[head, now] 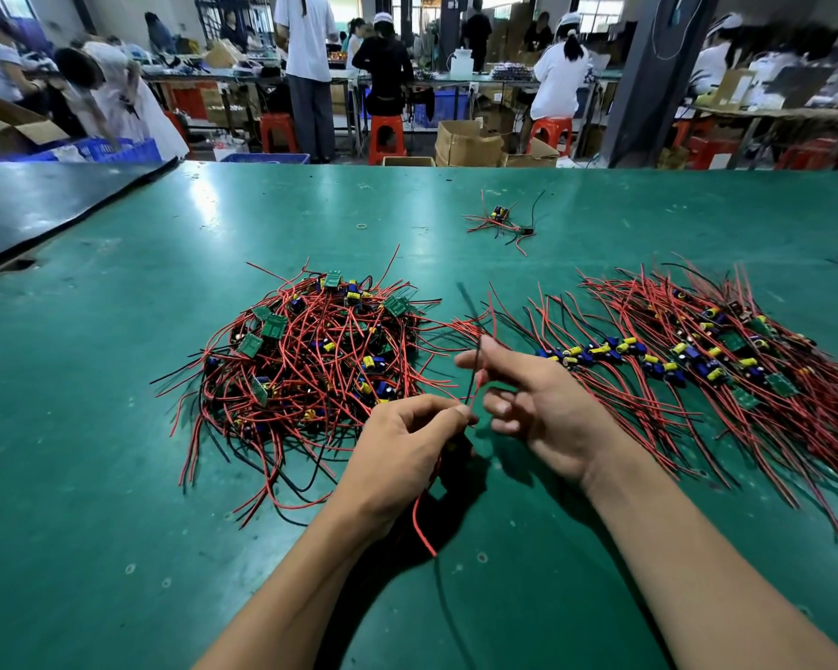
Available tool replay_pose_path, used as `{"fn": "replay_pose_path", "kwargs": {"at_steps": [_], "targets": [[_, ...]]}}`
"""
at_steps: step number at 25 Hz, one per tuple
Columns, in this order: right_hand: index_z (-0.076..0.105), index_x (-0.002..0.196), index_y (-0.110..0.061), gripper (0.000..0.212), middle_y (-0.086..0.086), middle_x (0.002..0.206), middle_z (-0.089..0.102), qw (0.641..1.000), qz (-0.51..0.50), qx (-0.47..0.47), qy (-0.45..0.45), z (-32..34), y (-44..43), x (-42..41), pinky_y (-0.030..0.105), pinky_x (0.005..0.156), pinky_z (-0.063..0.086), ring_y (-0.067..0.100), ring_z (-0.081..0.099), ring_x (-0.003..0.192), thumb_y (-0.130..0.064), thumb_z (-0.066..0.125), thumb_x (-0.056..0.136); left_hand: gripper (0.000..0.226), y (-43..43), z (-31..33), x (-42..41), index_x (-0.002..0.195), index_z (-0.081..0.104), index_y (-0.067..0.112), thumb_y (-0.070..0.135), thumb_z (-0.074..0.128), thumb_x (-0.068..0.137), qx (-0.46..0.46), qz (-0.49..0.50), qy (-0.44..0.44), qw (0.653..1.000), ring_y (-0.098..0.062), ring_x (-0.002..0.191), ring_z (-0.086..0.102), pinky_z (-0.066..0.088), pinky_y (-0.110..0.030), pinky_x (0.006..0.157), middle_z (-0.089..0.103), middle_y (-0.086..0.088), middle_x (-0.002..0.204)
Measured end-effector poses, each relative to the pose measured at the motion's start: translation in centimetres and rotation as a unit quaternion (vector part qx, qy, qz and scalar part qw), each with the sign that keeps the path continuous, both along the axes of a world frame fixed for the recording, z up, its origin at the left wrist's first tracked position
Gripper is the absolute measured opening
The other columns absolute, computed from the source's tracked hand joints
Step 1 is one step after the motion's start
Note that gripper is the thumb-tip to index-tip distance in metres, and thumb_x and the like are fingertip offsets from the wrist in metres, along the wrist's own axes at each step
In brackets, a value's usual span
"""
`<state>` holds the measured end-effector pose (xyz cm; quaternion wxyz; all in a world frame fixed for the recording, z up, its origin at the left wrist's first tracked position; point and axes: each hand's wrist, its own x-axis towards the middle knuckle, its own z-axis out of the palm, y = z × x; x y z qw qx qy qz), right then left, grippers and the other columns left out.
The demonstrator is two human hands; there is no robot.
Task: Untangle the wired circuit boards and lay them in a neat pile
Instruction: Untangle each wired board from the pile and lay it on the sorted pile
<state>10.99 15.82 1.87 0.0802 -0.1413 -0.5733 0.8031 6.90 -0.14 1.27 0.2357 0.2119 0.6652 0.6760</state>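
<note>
A tangled heap of wired circuit boards point(310, 360), with red and black leads and green boards, lies left of centre on the green table point(117, 427). To the right, a combed-out pile of boards point(688, 360) lies in a row with its wires running one way. My left hand point(407, 452) grips one wired board, mostly hidden in the fist; its red lead point(422, 524) hangs below. My right hand point(538, 403) holds that board's black and red wires between thumb and fingers, just above the left hand.
A small separate bunch of wired boards point(501, 220) and a rubber band point(362, 226) lie farther back on the table. A dark mat point(44, 205) overlaps the table's far left. Several people work at benches beyond the far edge.
</note>
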Motion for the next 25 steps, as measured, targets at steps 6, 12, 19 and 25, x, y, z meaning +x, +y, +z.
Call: {"fn": "replay_pose_path", "kwargs": {"at_steps": [6, 12, 19, 25], "targets": [[0.079, 0.099, -0.014, 0.03, 0.008, 0.087, 0.074, 0.99, 0.089, 0.103, -0.021, -0.8, -0.5, 0.3, 0.032, 0.067, 0.055, 0.018, 0.066, 0.072, -0.036, 0.075, 0.078, 0.019, 0.0, 0.2, -0.3, 0.083, 0.071, 0.0, 0.009, 0.059, 0.094, 0.023, 0.013, -0.038, 0.999, -0.016, 0.051, 0.06, 0.049, -0.02, 0.049, 0.066, -0.011, 0.059], [0.075, 0.084, -0.011, 0.011, -0.002, 0.06, 0.049, 0.996, -0.062, 0.069, -0.018, -0.8, -0.1, -0.1, 0.019, 0.043, 0.021, 0.007, 0.033, 0.043, -0.02, 0.071, 0.089, 0.021, 0.2, 0.0, -0.3, 0.074, 0.068, 0.004, 0.008, 0.059, 0.093, 0.024, 0.004, -0.049, 0.998, -0.017, 0.051, 0.054, 0.044, -0.024, 0.053, 0.062, -0.01, 0.057], [0.071, 0.083, -0.013, 0.022, -0.003, 0.065, 0.064, 0.989, -0.148, 0.014, -0.026, -0.1, 0.3, -0.3, 0.018, 0.041, 0.03, 0.006, 0.039, 0.04, -0.026, 0.06, 0.098, 0.021, 0.2, -0.5, -0.2, 0.074, 0.069, 0.003, 0.01, 0.062, 0.092, -0.016, -0.005, 0.039, 0.999, -0.016, 0.053, 0.057, 0.046, -0.022, 0.054, 0.066, -0.008, 0.06], [0.074, 0.081, -0.009, 0.029, -0.003, 0.064, 0.057, 0.975, -0.078, -0.207, -0.024, 1.0, 0.7, 0.0, 0.017, 0.037, 0.025, 0.006, 0.032, 0.039, -0.029, 0.056, 0.093, 0.02, 0.1, -0.6, -0.2, 0.075, 0.069, 0.0, 0.012, 0.063, 0.092, -0.019, -0.012, 0.049, 0.999, -0.014, 0.052, 0.057, 0.045, -0.021, 0.054, 0.066, -0.007, 0.06]]}}
